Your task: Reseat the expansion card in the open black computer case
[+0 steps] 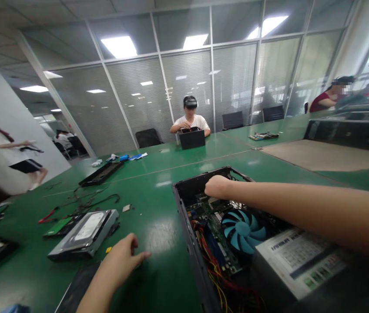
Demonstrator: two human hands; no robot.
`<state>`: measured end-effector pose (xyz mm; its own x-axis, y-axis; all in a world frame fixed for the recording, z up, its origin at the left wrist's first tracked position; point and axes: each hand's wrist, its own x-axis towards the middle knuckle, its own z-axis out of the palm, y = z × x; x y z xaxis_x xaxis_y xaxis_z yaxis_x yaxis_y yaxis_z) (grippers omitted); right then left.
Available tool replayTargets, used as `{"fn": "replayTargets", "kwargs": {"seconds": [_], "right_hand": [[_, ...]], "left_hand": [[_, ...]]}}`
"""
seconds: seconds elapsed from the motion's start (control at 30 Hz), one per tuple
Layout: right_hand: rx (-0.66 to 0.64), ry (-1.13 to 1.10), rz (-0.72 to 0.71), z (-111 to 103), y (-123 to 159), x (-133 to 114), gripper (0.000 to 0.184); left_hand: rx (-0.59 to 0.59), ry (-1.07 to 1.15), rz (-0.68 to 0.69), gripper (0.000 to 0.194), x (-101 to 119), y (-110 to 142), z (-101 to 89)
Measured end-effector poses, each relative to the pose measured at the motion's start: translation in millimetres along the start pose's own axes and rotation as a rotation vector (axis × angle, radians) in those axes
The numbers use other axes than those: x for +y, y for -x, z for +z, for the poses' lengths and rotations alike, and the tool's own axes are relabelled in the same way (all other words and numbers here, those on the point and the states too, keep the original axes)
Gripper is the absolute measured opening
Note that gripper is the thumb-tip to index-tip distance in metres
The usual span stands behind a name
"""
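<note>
An open computer case lies in front of me, its motherboard facing up. My right hand reaches into its far part with the fingers curled downward; whatever they grip is hidden behind the hand. Below my forearm sit a blue-bladed cooling fan and a silver power supply with a label. Red, yellow and black cables run along the left inside wall. My left hand hovers low over the table, holding nothing, thumb apart from the bent fingers. Beside it is a metal drive bracket holding a hard drive.
Loose cables and a small metal piece lie on the green table. A black panel is farther left. Across the table a person works on a black box. Another case stands at right.
</note>
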<state>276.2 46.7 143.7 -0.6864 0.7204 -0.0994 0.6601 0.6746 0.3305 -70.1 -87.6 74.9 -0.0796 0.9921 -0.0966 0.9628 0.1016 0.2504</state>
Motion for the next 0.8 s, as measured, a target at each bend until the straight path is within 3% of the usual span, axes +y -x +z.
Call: {"fn": "replayTargets", "kwargs": {"seconds": [0.07,0.13,0.23,0.3,0.4,0.5,0.57,0.7,0.8], "right_hand": [[-0.013,-0.018,0.021,-21,21,-4,0.018],[0.011,-0.14,-0.019,-47,61,-11,0.027],[0.096,-0.412,-0.185,-71,148,-34,0.046],[0.217,-0.384,-0.159,-62,206,-55,0.058],[0.477,-0.155,-0.11,-16,261,-81,0.064],[0.65,0.038,0.0,33,273,-88,0.063],[0.701,0.122,0.016,49,269,-85,0.058],[0.727,0.18,-0.04,46,254,-76,0.052],[0.698,0.07,-0.023,37,230,-76,0.065]], "left_hand": [[-0.185,-0.01,-0.102,0.037,-20,-1,3.4],[-0.227,-0.008,-0.124,0.036,-32,-3,10.4],[-0.211,-0.008,-0.133,0.029,-35,-7,19.2],[-0.201,-0.007,-0.149,0.023,-33,-9,21.5],[-0.186,-0.008,-0.157,0.014,-34,-11,21.6],[-0.17,-0.028,-0.138,0.01,-35,-11,21.5],[-0.161,-0.048,-0.121,0.007,-35,-10,21.8],[-0.145,-0.09,-0.099,0.003,-28,-5,20.2],[-0.129,-0.109,-0.087,0.008,-22,-1,15.8]]}}
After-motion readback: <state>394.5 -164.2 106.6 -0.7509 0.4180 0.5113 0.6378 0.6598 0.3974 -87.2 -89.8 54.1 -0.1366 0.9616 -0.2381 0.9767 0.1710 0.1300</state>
